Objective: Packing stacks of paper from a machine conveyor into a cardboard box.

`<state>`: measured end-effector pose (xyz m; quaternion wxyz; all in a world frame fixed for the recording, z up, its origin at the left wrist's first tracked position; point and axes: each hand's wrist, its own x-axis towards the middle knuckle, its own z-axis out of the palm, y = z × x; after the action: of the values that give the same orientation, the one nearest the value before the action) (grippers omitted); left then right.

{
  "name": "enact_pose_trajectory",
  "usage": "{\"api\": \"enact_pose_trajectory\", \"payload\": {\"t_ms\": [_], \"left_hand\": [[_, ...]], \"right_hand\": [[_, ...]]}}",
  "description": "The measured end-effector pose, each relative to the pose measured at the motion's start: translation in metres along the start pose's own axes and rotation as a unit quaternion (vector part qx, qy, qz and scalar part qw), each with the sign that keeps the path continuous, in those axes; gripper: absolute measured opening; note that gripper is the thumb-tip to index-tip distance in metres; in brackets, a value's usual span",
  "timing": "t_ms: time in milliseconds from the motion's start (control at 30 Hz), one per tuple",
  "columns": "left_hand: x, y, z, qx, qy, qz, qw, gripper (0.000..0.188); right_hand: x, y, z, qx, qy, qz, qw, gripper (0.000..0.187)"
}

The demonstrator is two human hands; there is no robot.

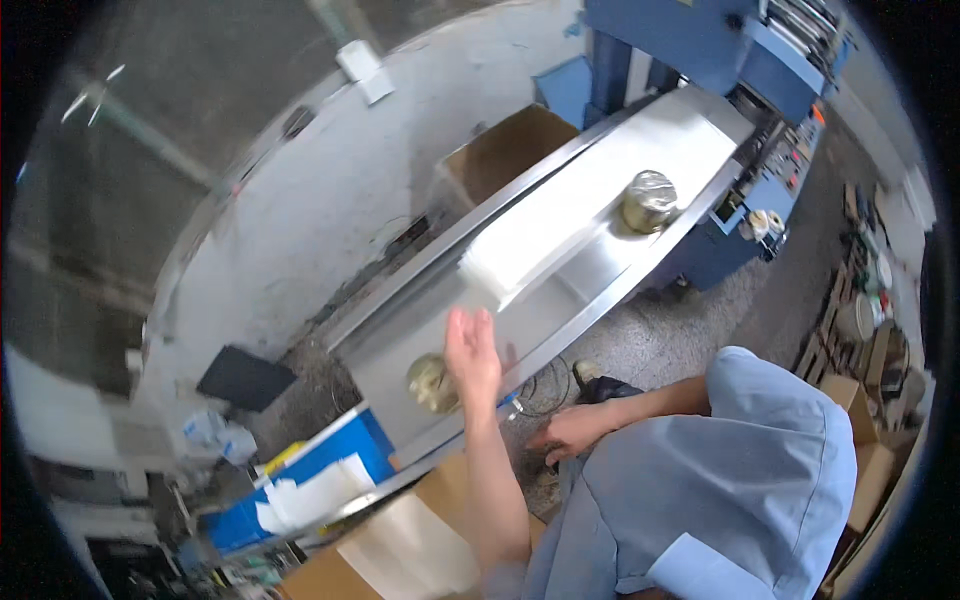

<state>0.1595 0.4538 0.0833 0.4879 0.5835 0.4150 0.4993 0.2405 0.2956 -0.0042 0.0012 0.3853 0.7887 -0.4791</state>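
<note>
My left hand (472, 358) is raised above the lower end of a long metal tray (380, 350). Its fingers point away from me, stretched out, and I see nothing in them. Right beside it on the tray is a round greenish-gold object (432, 383), blurred and partly behind the hand. A long stack of white paper sheets (590, 195) lies up the tray, its near end just past my fingertips. On the stack's right edge stands a shiny, round gold-coloured object (650, 203) with a silvery top. My right hand (578, 430) hangs by my leg, fingers loosely apart, holding nothing.
A blue machine (660, 40) with rollers and a control panel (785, 170) stands at the tray's far end. Behind the tray is an open cardboard box (515, 150). Lower left, a blue surface (235, 525) bears crumpled white paper (320, 495). Pallets and clutter line the right.
</note>
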Motion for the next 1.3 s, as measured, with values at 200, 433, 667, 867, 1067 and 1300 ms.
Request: {"api": "enact_pose_trajectory", "payload": {"t_ms": [200,433,667,867,1067,1300], "left_hand": [[0.08,-0.067,0.059,-0.051,0.055,-0.295,0.952,0.054],[0.103,-0.068,0.073,-0.068,0.002,-0.341,0.938,0.037],[0.097,-0.046,0.073,0.199,-0.096,-0.189,0.957,0.033],[0.09,-0.057,0.075,0.113,-0.083,-0.232,0.963,0.029],[0.091,-0.062,0.068,0.107,-0.077,-0.23,0.964,0.026],[0.094,-0.072,0.069,0.122,-0.092,-0.205,0.967,0.031]], "right_hand": [[-0.097,0.041,-0.091,0.056,0.089,-0.038,0.994,0.056],[-0.183,0.087,-0.156,0.214,0.2,-0.077,0.953,0.04],[-0.243,0.16,-0.242,-0.081,0.627,0.097,0.768,0.032],[-0.241,0.202,-0.283,-0.129,0.635,0.231,0.726,0.025],[-0.229,0.209,-0.299,-0.119,0.572,0.295,0.756,0.017],[-0.223,0.21,-0.31,-0.097,0.521,0.342,0.776,0.018]]}}
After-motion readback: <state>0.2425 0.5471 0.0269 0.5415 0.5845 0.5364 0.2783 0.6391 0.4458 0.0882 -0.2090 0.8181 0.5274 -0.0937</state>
